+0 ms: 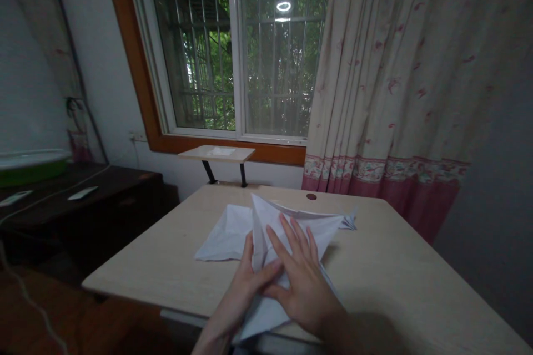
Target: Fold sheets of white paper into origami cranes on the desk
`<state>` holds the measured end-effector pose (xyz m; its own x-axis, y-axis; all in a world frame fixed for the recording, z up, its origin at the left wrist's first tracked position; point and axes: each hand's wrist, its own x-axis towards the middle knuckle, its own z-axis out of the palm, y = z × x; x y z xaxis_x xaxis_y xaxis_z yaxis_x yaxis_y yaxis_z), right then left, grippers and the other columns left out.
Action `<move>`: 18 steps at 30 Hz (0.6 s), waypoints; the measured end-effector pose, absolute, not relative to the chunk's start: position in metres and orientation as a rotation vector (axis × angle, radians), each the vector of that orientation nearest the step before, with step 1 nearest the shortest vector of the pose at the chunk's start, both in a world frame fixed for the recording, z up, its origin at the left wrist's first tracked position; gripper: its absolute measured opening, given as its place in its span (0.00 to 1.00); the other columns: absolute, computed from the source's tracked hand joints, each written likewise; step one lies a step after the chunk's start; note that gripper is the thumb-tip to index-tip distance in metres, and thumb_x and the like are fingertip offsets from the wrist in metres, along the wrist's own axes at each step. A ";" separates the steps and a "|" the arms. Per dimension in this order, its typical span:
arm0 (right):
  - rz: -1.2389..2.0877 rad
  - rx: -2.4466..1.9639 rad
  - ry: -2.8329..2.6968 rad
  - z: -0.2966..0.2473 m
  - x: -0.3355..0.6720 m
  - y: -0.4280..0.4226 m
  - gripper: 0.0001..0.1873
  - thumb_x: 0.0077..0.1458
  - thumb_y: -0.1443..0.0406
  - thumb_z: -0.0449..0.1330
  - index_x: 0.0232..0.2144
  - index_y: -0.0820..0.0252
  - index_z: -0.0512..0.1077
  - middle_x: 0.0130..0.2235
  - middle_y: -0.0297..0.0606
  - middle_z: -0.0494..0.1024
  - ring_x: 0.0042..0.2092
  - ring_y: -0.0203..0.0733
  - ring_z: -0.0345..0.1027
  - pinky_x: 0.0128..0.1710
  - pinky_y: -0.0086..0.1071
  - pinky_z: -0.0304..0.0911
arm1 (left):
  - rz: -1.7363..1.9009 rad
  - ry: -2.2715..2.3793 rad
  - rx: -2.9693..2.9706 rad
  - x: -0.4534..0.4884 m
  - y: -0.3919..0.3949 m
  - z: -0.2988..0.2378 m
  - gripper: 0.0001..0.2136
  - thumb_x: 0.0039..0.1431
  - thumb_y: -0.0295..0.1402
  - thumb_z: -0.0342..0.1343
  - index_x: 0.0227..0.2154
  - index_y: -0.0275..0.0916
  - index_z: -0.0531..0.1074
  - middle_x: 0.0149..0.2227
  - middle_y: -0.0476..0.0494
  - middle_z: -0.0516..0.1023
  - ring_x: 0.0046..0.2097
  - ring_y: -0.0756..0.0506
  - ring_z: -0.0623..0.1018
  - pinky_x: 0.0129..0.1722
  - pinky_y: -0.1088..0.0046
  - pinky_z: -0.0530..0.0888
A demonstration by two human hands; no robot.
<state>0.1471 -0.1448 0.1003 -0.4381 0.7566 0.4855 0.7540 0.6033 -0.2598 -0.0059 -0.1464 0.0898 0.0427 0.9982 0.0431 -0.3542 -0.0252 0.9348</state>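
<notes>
A white creased sheet of paper (pixel 270 310), with a pointed fold standing up at the back, is between my two hands near the table's front edge. My left hand (pixel 244 285) holds its left side, thumb over the front and the other fingers partly hidden behind it. My right hand (pixel 302 283) lies against the paper's front with fingers stretched out and slightly apart. Both thumbs are close together at the middle. Another piece of white folded paper (pixel 227 233) rests on the left; whether it joins the held sheet is unclear. Behind the right corner shows a small striped folded piece (pixel 350 221).
The pale wooden table (pixel 400 266) has a small raised shelf (pixel 195 152) at its back left and a round dark cable hole (pixel 311 197). A dark cabinet (pixel 125 183) stands left, bearing a green basin (pixel 33 169). Behind are a barred window and a curtain (pixel 387 94).
</notes>
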 end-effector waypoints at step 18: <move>0.101 -1.592 -1.878 0.018 0.208 -0.040 0.20 0.56 0.62 0.54 0.51 0.49 0.74 0.63 0.39 0.66 0.66 0.54 0.50 0.64 0.58 0.32 | 1.106 2.352 2.016 -0.104 -0.001 0.040 0.30 0.53 0.21 0.50 0.61 0.29 0.59 0.63 0.24 0.59 0.63 0.28 0.61 0.57 0.46 0.62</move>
